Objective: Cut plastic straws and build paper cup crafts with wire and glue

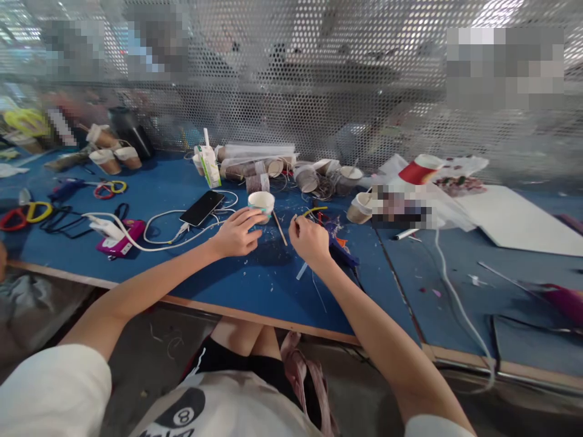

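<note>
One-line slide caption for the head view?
Left hand beside a paper cup, right hand pinching something small, over a cluttered blue table.

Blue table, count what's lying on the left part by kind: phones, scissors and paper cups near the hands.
Black smartphone: 1
Scissors: 3, one red-and-yellow-handled pair, one larger red-and-yellow pair, one black-handled pair
White paper cup with teal band at the left hand: 1
Total: 5
The right hand pinches something too small to identify.
</note>
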`<state>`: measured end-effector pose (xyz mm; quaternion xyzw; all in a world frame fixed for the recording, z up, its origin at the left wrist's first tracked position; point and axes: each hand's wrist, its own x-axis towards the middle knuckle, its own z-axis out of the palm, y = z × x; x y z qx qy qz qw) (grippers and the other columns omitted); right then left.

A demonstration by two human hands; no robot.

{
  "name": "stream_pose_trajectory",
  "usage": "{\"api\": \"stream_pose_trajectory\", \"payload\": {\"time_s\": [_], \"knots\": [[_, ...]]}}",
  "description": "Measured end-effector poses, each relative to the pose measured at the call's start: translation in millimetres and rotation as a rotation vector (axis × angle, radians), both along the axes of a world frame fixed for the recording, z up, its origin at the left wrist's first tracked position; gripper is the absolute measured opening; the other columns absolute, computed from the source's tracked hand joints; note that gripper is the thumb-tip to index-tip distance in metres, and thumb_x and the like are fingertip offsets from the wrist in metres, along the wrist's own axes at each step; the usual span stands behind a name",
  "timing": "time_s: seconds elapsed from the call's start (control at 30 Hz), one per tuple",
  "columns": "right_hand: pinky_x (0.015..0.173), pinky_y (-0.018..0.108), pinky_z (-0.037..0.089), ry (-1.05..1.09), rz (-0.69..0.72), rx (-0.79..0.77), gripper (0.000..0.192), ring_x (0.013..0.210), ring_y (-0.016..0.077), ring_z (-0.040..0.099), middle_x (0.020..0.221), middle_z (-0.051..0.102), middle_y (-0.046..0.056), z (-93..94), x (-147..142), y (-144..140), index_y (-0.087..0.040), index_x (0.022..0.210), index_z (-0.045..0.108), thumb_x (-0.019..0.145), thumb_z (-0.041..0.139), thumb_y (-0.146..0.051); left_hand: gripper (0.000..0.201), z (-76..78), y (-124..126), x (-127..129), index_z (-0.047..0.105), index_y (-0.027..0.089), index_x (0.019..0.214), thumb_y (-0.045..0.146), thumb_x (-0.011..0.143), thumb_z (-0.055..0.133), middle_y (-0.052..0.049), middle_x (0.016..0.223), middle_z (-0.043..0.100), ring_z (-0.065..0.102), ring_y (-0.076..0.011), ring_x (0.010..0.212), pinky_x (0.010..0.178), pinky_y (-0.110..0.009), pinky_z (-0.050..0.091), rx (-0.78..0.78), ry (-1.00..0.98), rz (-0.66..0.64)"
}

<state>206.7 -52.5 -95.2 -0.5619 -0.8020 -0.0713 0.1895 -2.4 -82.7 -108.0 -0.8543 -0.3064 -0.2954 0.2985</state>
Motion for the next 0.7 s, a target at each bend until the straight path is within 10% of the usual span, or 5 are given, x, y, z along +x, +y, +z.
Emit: {"api": "stream_pose_trajectory", "payload": {"time_s": [0.47, 0.7], "knots": [[0.066, 0.03, 0.045, -0.196, 0.103, -0.271, 0.036, 0.081, 0.0251, 0.068, 0.086, 0.071, 0.015, -0.4, -11, -11, -0.013, 0.094, 0.067, 0.091, 0.033, -0.025, 0.031, 37.2, 33, 50, 0.059, 0.01, 0.101, 0.034, 0.089, 0.044, -0.015, 0.094, 0.062, 0.056, -0.0273, 0.097, 0.079, -0.037, 0.049, -0.434, 0.054, 0.295], [0.067, 0.031, 0.047, -0.231, 0.133, -0.298, 0.033, 0.082, 0.0254, 0.069, 0.085, 0.071, 0.014, -3.6, -11, -13, -0.013, 0.094, 0.066, 0.09, 0.035, -0.023, 0.046, 67.8, 111, 98, 0.05, 0.001, 0.12, -0.007, 0.077, 0.034, -0.023, 0.121, 0.054, 0.049, -0.0292, 0.117, 0.092, -0.039, 0.045, -0.692, 0.18, 0.417]]}}
